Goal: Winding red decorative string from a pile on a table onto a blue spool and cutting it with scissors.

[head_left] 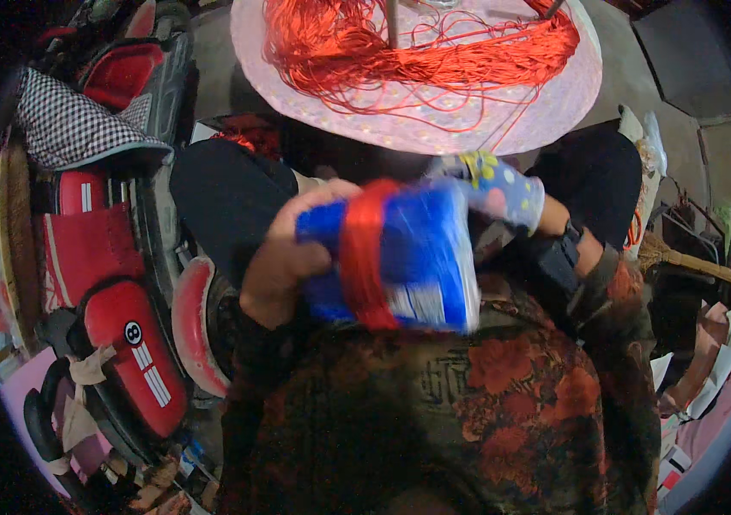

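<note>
A blue soft pack (425,240) with a white edge is tilted in front of my chest, blurred by motion. Wound round its middle is a thick band of red cord (364,257). My bare left hand (284,249) grips the pack's left end, thumb on the near face. At the pack's upper right edge is my right hand (494,190), in a patterned grey-blue glove. Its fingers are smeared and partly hidden behind the pack, so their hold does not show. Beyond, a large loose skein of red cord (434,64) hangs round upright posts, with thin strands trailing toward my right hand.
The skein lies over a round, pale pink covered table (254,60) past my knees. A red and black vehicle seat (134,356) and a checked cloth (82,120) stand at left. At right are a straw broom (683,257) and scraps of card (709,352).
</note>
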`<state>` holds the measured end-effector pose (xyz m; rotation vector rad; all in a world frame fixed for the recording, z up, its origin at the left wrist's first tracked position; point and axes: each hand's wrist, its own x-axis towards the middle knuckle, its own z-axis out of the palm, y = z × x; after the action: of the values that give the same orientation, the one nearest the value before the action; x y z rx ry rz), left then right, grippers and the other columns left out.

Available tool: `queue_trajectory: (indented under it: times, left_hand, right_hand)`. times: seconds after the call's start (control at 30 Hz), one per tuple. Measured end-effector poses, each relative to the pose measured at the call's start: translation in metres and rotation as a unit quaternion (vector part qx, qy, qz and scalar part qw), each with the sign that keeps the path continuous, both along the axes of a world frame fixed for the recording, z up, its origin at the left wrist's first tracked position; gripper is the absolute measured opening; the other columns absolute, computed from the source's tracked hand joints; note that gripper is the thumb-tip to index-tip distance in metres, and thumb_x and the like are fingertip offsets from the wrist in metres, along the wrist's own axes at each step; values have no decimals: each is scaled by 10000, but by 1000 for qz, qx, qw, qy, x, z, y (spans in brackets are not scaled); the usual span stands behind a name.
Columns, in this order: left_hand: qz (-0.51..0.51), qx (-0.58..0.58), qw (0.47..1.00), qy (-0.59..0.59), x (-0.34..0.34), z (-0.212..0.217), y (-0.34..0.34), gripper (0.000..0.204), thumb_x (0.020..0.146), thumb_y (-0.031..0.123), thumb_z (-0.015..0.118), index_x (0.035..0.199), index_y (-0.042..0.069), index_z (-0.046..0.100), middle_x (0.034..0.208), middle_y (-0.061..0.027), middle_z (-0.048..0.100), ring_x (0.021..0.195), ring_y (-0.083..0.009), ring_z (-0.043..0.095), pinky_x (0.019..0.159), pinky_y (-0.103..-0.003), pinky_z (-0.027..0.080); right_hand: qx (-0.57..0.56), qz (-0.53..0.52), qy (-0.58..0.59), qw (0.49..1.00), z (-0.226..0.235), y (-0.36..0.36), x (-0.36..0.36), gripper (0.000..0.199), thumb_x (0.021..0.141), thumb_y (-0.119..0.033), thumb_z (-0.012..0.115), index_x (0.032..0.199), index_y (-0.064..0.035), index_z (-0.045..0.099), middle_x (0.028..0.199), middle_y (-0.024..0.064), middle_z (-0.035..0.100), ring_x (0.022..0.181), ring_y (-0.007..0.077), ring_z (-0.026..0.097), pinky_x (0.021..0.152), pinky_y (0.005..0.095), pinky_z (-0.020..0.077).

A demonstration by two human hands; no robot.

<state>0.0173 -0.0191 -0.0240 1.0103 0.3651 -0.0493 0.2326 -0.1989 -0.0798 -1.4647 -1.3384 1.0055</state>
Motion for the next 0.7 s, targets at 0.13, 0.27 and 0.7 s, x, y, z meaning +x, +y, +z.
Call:
queue_trajectory:
  times: [0.13, 0.27, 0.7]
  left_hand:
    - [225, -74, 972, -4, 3, -11, -9, 838, 766, 440, 751, 1359, -27, 385, 1251, -122, 563, 1130, -198, 573, 986, -371, 460]
    - [212, 135, 967, 32, 17, -28, -1, 582, 796, 319, 751, 1217, -10, 519, 1073, -83, 615, 953, -146, 602, 854, -326, 504]
    - [161, -160, 973, -28, -9, -2, -6, 618, 849, 378, 649, 1298, -6, 467, 1202, -120, 590, 1070, -229, 603, 950, -364, 474]
  right_hand:
    - [-1, 15, -130, 991, 15, -16, -27, 128, 882, -180, 607, 931, -65, 638, 848, 142, 658, 790, 337, 637, 671, 366, 509]
    - [-13, 154, -356, 921, 56, -19, -31, 151, 809, -225, 671, 836, -84, 624, 743, 131, 640, 701, 332, 632, 602, 390, 495]
    - [-63, -13, -31, 997, -3, -13, 0, 233, 928, -255, 581, 1012, -50, 652, 894, 129, 686, 819, 242, 667, 738, 349, 516]
